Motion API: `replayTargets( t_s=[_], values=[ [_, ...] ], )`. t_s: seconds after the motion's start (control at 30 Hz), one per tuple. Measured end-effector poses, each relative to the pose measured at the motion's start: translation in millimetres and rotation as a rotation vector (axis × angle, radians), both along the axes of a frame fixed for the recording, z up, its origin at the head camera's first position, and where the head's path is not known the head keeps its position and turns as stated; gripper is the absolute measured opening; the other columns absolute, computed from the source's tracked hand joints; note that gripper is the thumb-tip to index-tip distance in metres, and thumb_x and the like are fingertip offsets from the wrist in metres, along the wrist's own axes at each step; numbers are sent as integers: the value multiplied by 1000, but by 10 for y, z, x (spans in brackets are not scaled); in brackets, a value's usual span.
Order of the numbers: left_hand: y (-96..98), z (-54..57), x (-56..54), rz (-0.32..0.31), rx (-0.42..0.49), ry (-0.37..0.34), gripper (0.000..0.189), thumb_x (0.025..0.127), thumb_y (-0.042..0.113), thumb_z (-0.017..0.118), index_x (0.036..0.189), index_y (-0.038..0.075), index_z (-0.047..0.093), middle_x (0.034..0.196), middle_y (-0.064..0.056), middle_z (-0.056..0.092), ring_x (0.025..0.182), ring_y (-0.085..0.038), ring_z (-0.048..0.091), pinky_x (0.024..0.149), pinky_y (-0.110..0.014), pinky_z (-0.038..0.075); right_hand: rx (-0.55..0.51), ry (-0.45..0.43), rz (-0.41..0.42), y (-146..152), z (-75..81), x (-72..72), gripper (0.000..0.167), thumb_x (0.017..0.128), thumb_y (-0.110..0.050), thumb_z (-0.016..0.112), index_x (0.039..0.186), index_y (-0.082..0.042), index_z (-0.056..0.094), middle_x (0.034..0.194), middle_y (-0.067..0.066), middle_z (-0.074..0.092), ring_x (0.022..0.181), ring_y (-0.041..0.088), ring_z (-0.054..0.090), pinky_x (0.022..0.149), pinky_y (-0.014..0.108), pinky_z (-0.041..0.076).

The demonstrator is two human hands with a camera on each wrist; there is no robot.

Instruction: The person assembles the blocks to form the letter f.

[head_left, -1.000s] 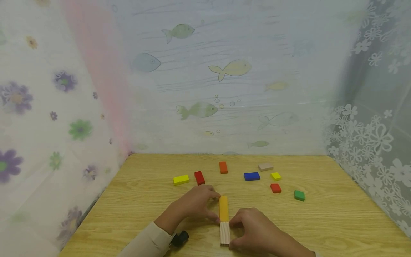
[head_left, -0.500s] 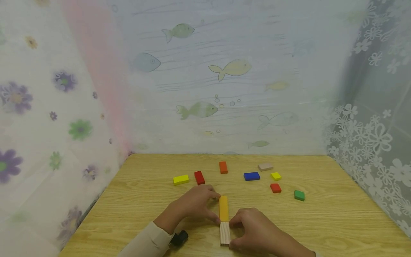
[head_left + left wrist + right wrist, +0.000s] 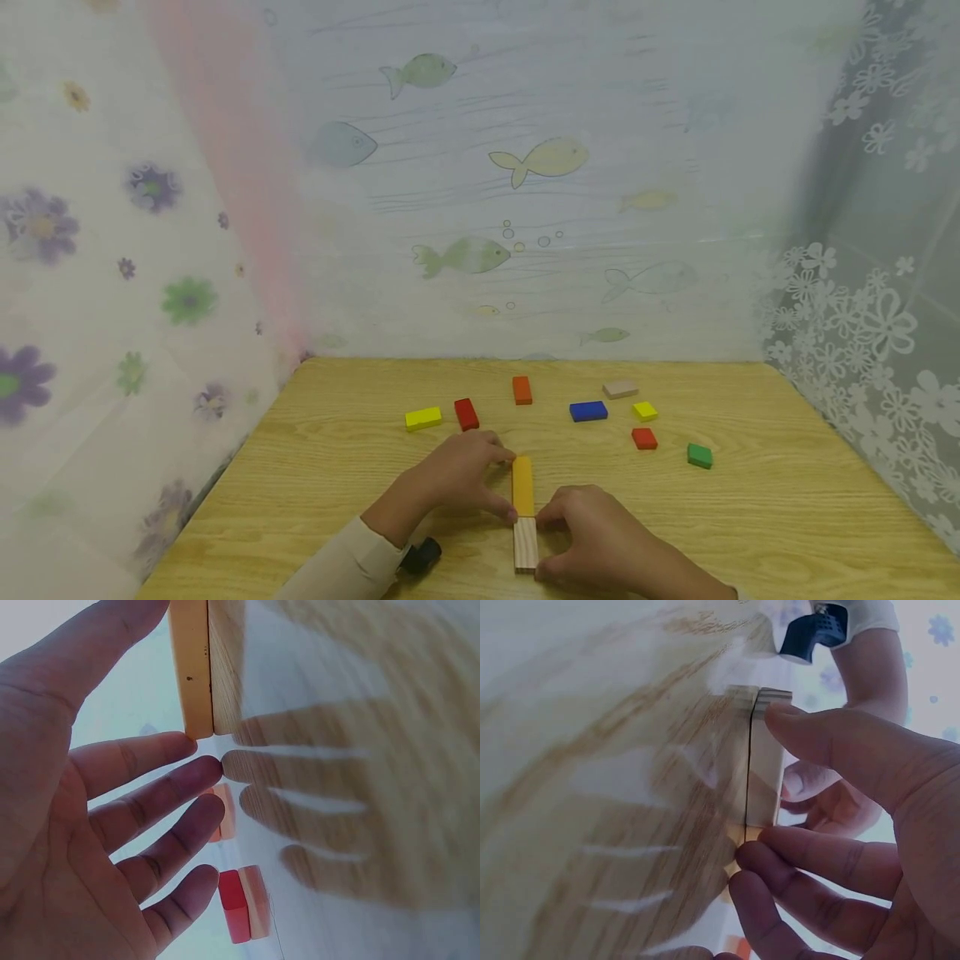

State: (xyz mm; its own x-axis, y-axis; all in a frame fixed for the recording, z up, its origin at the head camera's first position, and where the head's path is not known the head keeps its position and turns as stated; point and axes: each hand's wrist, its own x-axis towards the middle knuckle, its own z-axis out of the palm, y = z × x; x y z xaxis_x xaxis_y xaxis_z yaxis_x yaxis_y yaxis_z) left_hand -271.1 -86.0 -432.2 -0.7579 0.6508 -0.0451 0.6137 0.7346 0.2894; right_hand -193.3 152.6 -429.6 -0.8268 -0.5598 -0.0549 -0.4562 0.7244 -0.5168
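Note:
Two wooden blocks lie end to end in a line on the table: an orange-yellow block [image 3: 522,486] farther away and a plain wood block [image 3: 526,546] nearer. From the left, my left hand [image 3: 463,473] holds the orange-yellow block lengthwise, index fingertip at its far end and thumb by the joint. In the left wrist view its other fingers spread loosely beside the tabletop. My right hand [image 3: 603,537] holds the plain block from the right, thumb at the near end and index finger close to the joint. The right wrist view shows the plain block [image 3: 765,772] flat on the table.
Behind the hands lie a yellow block [image 3: 423,419], a dark red block [image 3: 467,414], an orange-red block [image 3: 522,391] and a blue block [image 3: 588,412]. Farther right are a beige block [image 3: 620,389], a small yellow block [image 3: 645,411], a red block [image 3: 644,438] and a green block [image 3: 700,456].

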Motion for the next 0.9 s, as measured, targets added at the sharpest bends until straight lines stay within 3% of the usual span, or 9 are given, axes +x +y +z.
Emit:
replayTargets(
  t_s=[0.4, 0.67, 0.9],
  values=[
    [-4, -5, 2, 1, -11, 17, 87, 71, 75, 81, 140, 24, 67, 126, 5, 65, 110, -10, 59, 97, -31, 52, -48, -62, -10, 40, 0, -35, 50, 76, -51, 89, 112, -19, 79, 97, -18, 68, 86, -1, 61, 76, 24, 54],
    [-2, -5, -12, 21, -25, 4, 89, 70, 77, 80, 141, 26, 66, 127, 6, 64, 111, -12, 60, 98, -34, 52, -89, -34, -34, 51, 7, -105, 61, 80, -50, 87, 128, -17, 70, 104, -13, 73, 95, 5, 66, 81, 30, 57],
    [2, -3, -13, 19, -14, -5, 88, 70, 76, 80, 141, 25, 66, 129, 6, 64, 113, -13, 60, 100, -36, 52, -135, -29, -21, 15, -23, -202, 63, 80, -50, 88, 129, -15, 71, 99, -10, 72, 87, 3, 67, 77, 27, 57]
  ],
)
